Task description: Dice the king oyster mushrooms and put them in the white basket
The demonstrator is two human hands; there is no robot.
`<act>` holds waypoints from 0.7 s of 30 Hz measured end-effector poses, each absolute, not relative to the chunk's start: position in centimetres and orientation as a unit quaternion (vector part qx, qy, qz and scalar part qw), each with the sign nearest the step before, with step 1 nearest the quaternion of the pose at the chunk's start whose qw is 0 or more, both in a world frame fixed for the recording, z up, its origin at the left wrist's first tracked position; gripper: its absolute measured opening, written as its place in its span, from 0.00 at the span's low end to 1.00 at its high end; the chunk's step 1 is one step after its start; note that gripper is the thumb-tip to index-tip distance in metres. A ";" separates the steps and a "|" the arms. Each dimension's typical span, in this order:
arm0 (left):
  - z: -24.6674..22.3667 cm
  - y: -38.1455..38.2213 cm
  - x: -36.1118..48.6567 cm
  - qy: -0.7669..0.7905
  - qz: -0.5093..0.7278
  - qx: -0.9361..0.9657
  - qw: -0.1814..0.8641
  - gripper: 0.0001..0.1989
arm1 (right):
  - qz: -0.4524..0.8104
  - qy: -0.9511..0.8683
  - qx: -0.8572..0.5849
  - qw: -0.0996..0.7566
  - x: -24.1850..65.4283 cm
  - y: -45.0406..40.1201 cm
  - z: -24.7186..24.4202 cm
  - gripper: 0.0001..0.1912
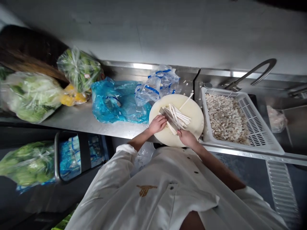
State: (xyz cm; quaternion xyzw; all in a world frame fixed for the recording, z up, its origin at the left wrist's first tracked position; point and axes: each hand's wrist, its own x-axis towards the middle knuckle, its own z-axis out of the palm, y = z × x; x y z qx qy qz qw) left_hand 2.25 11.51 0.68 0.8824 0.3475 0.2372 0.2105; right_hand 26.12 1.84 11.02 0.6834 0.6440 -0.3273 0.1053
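Observation:
A round, pale cutting board (194, 116) lies on the steel counter. Across it is a bundle of long, thin white stems (178, 115), with one stem apart near the top right. My right hand (188, 138) is closed round the handle of a knife (170, 120), whose blade lies slantwise over the stems. My left hand (158, 124) rests at the left end of the blade, fingers curled together over the stems' near end; what its fingertips press on is partly hidden.
Right of the board, a white perforated basket (263, 140) holds chopped pale pieces beneath a curved faucet (266, 68). Left are a blue plastic bag (129, 103), clear blue-striped wrappers (158, 83) and bagged greens (35, 95). Below left, more bagged vegetables (33, 163) sit near a metal frame.

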 end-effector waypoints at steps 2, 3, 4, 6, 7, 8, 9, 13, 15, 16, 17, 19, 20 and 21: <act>1.2 11.4 2.5 0.348 0.222 0.890 0.196 0.16 | -0.345 0.655 0.668 0.069 26.9 2.6 11.1 0.25; 1.4 11.2 2.7 0.340 0.212 0.897 0.188 0.16 | -0.346 0.656 0.668 0.055 27.3 2.8 11.4 0.25; 1.6 11.1 2.8 0.329 0.203 0.904 0.181 0.16 | -0.339 0.654 0.675 0.040 27.7 2.8 11.9 0.25; 2.1 10.9 2.8 0.311 0.208 0.912 0.167 0.16 | -0.317 0.645 0.696 0.006 28.4 2.4 12.9 0.25; 2.5 11.0 2.6 0.316 0.227 0.908 0.157 0.16 | -0.310 0.639 0.704 -0.011 28.6 2.0 13.4 0.24; 3.1 11.4 2.4 0.334 0.259 0.895 0.144 0.15 | -0.308 0.634 0.709 -0.028 28.8 1.4 13.8 0.24; 3.9 12.2 2.2 0.364 0.302 0.872 0.128 0.14 | -0.311 0.629 0.711 -0.041 29.0 0.6 14.1 0.24; 8.7 18.5 3.5 0.507 0.461 0.724 0.079 0.14 | -0.361 0.637 0.679 -0.057 29.5 -2.6 14.4 0.25; 10.6 22.2 6.4 0.519 0.443 0.725 0.096 0.15 | -0.389 0.659 0.642 -0.042 29.6 -3.6 13.9 0.23; 11.0 23.7 8.4 0.503 0.395 0.761 0.111 0.16 | -0.396 0.674 0.623 -0.030 29.6 -3.8 13.6 0.22; 11.1 24.8 10.7 0.479 0.324 0.807 0.122 0.17 | -0.399 0.688 0.606 -0.016 29.6 -3.9 13.2 0.21; 10.2 25.9 15.2 0.421 0.173 0.884 0.109 0.19 | -0.389 0.714 0.583 0.005 29.5 -3.7 12.4 0.21; 9.4 25.9 17.3 0.393 0.137 0.904 0.101 0.20 | -0.381 0.723 0.577 0.009 29.5 -3.6 12.1 0.21; 8.6 25.7 19.0 0.364 0.111 0.920 0.093 0.20 | -0.372 0.729 0.575 0.007 29.5 -3.4 11.8 0.21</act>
